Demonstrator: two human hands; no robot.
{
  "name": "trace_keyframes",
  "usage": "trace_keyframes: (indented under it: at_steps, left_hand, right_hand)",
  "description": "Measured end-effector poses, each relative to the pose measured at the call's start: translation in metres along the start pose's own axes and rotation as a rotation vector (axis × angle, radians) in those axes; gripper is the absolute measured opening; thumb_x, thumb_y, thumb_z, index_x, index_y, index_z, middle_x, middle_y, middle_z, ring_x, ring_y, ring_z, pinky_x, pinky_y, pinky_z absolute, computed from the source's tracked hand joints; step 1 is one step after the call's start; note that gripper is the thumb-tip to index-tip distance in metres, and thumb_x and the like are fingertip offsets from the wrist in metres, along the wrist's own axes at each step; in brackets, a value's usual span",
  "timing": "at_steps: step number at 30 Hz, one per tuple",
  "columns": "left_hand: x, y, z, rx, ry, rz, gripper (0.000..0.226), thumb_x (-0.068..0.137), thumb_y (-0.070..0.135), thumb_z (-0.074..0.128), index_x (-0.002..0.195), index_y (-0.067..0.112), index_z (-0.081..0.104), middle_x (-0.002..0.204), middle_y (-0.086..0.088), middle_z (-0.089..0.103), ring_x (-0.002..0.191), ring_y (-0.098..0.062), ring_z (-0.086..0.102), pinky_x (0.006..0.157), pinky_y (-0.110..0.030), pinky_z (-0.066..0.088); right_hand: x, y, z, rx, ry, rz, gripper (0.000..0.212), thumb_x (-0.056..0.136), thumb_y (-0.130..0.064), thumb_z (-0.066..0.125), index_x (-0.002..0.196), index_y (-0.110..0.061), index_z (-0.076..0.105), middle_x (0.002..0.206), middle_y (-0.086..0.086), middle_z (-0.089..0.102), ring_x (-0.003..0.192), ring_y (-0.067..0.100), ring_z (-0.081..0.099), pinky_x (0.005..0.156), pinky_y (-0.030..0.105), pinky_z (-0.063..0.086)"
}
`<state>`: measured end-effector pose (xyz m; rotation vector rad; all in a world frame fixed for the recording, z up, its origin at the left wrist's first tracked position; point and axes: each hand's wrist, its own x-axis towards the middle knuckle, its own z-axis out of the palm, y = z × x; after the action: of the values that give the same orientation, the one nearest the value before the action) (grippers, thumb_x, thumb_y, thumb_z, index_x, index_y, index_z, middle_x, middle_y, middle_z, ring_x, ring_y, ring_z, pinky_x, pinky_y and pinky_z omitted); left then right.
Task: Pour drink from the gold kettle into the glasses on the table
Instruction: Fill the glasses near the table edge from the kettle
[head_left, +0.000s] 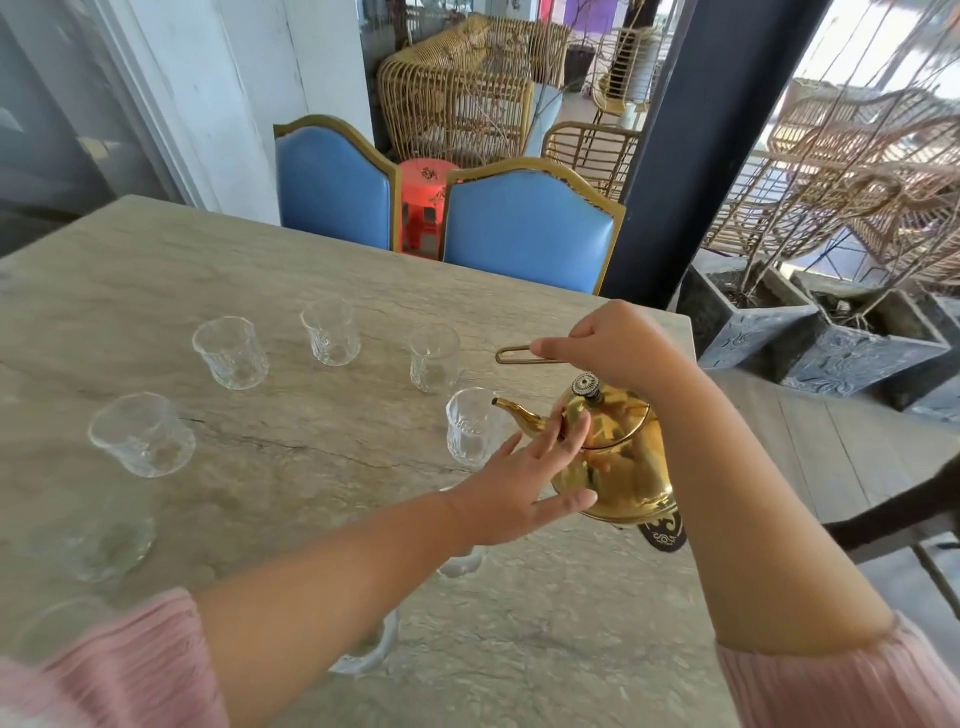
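Two hands: right (613, 340) grips the shiny gold kettle (615, 457) handle, left (519, 480) spread, seemingly touching it.

No readable text, label, brand, number or sign is shown. A pale marking is seen on the red stool (427, 182) behind the blue chairs, but it cannot be made out.

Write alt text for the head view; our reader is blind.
A right hand lifts a gold kettle by its wire handle, spout at a glass, while the open left hand steadies its side. More empty-looking glasses stand on the stone table.
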<state>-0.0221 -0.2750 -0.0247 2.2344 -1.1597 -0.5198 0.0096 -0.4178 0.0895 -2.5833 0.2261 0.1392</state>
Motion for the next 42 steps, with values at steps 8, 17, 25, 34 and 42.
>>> trace_keyframes:
  at_steps: [8, 17, 25, 34, 42]
  left_hand:
    - [0.002, 0.0, 0.002, -0.009, -0.002, -0.004, 0.072, 0.098, 0.05, 0.031, 0.143, 0.036, -0.024, 0.155, 0.0, -0.026, 0.144, -0.004, -0.005, 0.114, -0.031, -0.014]
    - [0.003, -0.001, 0.004, -0.026, -0.004, 0.001, 0.072, 0.098, 0.051, 0.03, 0.143, 0.036, -0.023, 0.156, 0.0, -0.025, 0.142, 0.0, -0.009, 0.114, -0.031, -0.014]
    - [0.003, -0.001, 0.003, -0.036, -0.002, 0.0, 0.071, 0.099, 0.05, 0.03, 0.145, 0.035, -0.022, 0.156, -0.001, -0.024, 0.142, 0.0, -0.005, 0.114, -0.031, -0.014]
    - [0.004, 0.001, 0.0, -0.057, 0.004, 0.002, 0.072, 0.098, 0.05, 0.03, 0.146, 0.034, -0.022, 0.157, -0.001, -0.022, 0.141, 0.002, -0.013, 0.114, -0.031, -0.015]
    - [0.002, 0.005, -0.001, -0.057, 0.002, 0.004, 0.071, 0.099, 0.048, 0.03, 0.145, 0.034, -0.022, 0.156, -0.001, -0.023, 0.139, 0.003, -0.011, 0.114, -0.03, -0.014]
  right_hand:
    - [0.0, -0.003, -0.001, -0.038, -0.019, -0.008, 0.057, 0.083, -0.05, 0.063, 0.044, -0.015, 0.042, 0.043, -0.003, 0.034, 0.041, 0.012, 0.031, 0.046, 0.025, 0.028]
    - [0.001, -0.004, 0.0, -0.08, -0.016, -0.001, 0.054, 0.083, -0.053, 0.062, 0.047, -0.015, 0.049, 0.044, -0.002, 0.038, 0.044, 0.012, 0.036, 0.048, 0.026, 0.033]
    - [0.002, -0.004, 0.0, -0.094, -0.023, -0.024, 0.055, 0.083, -0.053, 0.062, 0.046, -0.017, 0.046, 0.044, -0.003, 0.038, 0.043, 0.012, 0.035, 0.049, 0.026, 0.032]
    - [0.002, -0.009, -0.004, -0.137, -0.007, -0.031, 0.054, 0.084, -0.054, 0.061, 0.048, -0.014, 0.05, 0.045, -0.002, 0.039, 0.045, 0.012, 0.037, 0.049, 0.026, 0.034]
    - [0.001, -0.011, -0.004, -0.16, -0.015, -0.032, 0.051, 0.084, -0.054, 0.06, 0.053, -0.014, 0.057, 0.047, -0.002, 0.043, 0.047, 0.012, 0.041, 0.05, 0.025, 0.036]
